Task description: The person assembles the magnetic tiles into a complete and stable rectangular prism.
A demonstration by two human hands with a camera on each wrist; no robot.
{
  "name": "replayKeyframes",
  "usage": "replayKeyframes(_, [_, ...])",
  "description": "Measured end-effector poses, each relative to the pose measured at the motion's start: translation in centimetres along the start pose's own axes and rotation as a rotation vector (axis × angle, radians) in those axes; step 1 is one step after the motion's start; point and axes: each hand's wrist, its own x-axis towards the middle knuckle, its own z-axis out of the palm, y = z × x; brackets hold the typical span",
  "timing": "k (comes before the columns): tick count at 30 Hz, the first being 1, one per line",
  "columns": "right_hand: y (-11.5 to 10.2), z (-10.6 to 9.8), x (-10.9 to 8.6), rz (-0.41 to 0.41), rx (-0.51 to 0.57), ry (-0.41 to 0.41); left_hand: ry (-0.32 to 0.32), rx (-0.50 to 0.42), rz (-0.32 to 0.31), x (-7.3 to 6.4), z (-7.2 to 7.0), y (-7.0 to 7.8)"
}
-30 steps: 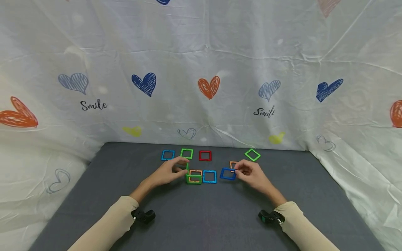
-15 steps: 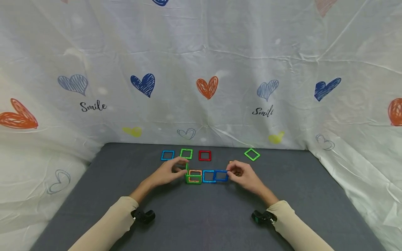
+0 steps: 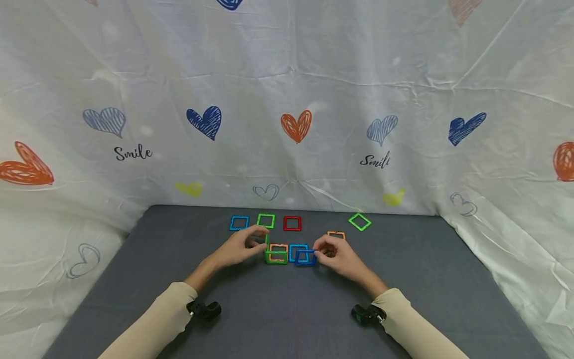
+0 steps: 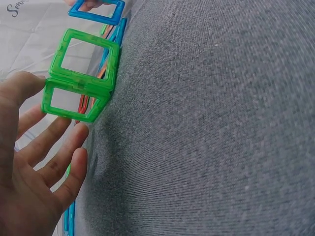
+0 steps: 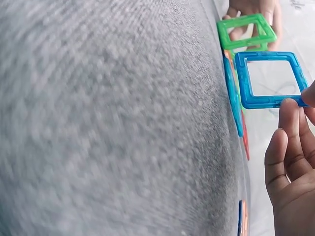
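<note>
One frame (image 5: pixel 266 102) is blue, the curtain (image 3: pixel 251 75) (heart-patterned) white.

- White cloth (image 3: pixel 334 60), creased, printed with an orange heart (image 3: pixel 296 126) at its middle.
- Dark-blue heart (image 3: pixel 204 122), left of the orange heart; pale-blue heart (image 3: pixel 104 121), farther left.
- Light-blue heart (image 3: pixel 382 129), right of the orange heart; navy heart (image 3: pixel 467 128), farther right.
- 1 outlined heart (image 3: pixel 266 192), below and slightly left of the orange heart.
- Black word "Smile" (image 3: pixel 133 152), well left of the orange heart and lower.
- Yellow print (image 3: pixel 394 198), right of the orange heart, lower.
- Dark grey table (image 3: pixel 287 319), below the orange heart.
</note>
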Motion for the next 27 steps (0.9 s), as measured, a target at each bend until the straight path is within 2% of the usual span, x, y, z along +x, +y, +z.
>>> replayKeyframes(10, [0.1,0.6,0.2,0.014,-0.024,-0.015,-0.006,0.011,-0.005,0.0,0.0,-0.1])
replayKeyframes(17, [3.5,1.1,0.3,0.025,-0.058,0.001,-0.003,0.019,0.011,0.0,0.0,-0.3])
replayKeyframes(27, [3.8,1.2,0.4,0.037,-0.041,-0.014,-0.005,0.005,-0.003,0.0,-0.1,-0.1])
